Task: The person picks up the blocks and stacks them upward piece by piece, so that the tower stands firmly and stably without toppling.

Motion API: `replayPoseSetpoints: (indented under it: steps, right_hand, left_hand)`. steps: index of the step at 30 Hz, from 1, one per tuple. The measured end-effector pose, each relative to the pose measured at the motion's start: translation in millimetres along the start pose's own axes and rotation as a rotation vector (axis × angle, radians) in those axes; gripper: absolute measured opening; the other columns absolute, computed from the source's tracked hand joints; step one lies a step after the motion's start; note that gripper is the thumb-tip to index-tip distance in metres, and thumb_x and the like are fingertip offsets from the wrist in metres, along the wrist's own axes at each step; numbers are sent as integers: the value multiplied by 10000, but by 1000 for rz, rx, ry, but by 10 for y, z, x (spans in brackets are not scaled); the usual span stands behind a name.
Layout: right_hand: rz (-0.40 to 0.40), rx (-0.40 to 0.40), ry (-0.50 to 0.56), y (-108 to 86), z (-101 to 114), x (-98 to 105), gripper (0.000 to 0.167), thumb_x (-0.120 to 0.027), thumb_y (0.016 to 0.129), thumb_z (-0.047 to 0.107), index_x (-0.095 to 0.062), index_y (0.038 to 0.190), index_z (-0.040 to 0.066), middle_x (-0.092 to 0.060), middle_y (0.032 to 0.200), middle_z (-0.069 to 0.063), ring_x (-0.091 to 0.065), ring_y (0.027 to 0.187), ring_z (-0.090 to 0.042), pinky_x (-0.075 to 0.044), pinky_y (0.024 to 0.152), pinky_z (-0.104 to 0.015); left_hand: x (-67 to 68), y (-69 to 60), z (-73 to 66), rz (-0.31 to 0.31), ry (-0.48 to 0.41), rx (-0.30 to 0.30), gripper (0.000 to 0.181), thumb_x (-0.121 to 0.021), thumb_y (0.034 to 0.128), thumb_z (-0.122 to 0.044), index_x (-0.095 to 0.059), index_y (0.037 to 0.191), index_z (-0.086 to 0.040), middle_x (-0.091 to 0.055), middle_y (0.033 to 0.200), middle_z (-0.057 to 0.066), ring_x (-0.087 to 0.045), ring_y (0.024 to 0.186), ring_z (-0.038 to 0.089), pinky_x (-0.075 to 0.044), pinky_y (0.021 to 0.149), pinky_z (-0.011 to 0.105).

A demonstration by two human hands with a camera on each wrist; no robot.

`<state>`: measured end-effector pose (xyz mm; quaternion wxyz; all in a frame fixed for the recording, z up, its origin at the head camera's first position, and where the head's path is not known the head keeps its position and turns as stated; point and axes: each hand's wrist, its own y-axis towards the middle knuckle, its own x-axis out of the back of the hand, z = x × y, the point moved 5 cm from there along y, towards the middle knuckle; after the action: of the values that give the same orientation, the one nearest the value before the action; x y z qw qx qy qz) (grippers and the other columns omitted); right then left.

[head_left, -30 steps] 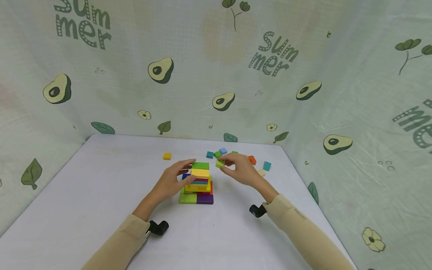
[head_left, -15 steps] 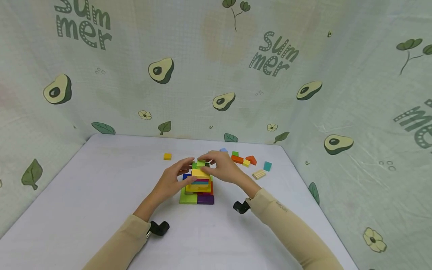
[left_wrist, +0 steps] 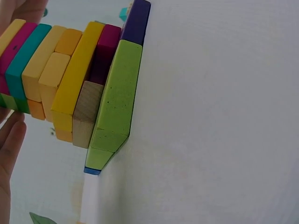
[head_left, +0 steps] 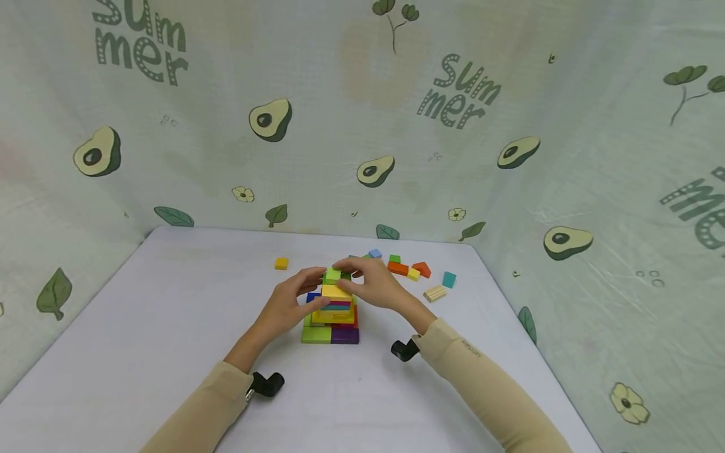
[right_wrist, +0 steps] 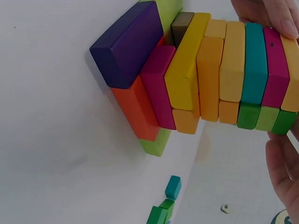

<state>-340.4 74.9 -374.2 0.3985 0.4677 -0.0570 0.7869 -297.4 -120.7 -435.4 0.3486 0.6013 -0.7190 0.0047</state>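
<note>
A tower of coloured wooden blocks (head_left: pixel 337 292) stands on the table, with light green and purple blocks (head_left: pixel 345 336) at its base. My left hand (head_left: pixel 294 300) holds the tower's upper part from the left, thumb at the front by a yellow block and fingers curved behind. At the top, my right hand (head_left: pixel 370 283) pinches a small light green block (head_left: pixel 333 275) between thumb and fingers, against the green piece there. Magenta and teal layers (left_wrist: pixel 25 56) show in the left wrist view. In the right wrist view a purple base block (right_wrist: pixel 126 49) juts out; the top is cut off.
Loose blocks lie behind and to the right: an orange one (head_left: pixel 398 268), a teal one (head_left: pixel 449 279), a pale ridged piece (head_left: pixel 435 293) and several more. A single yellow block (head_left: pixel 281 263) lies at the back left. A patterned cloth (head_left: pixel 317 126) hangs behind the table.
My right hand has moved left from beside the tower to its top, carrying the light green block. The block then shifted slightly left there. My left hand stays about the tower.
</note>
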Motion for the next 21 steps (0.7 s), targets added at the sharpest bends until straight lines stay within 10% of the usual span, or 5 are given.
replayPoseSetpoints:
  steps: [21]
  right_hand:
    - [27,-16,48,-33,-40,18,472,-693,1054,249,-593,1501,132,-672,1427,-69,-664,1247,-259,-560,1074,-450]
  left_hand:
    - [4,-3,-17,-4,22,-15,594,-799,975,-290,-564,1516,-218,-600,1517,42,-641,1326,280,-539,1091,421]
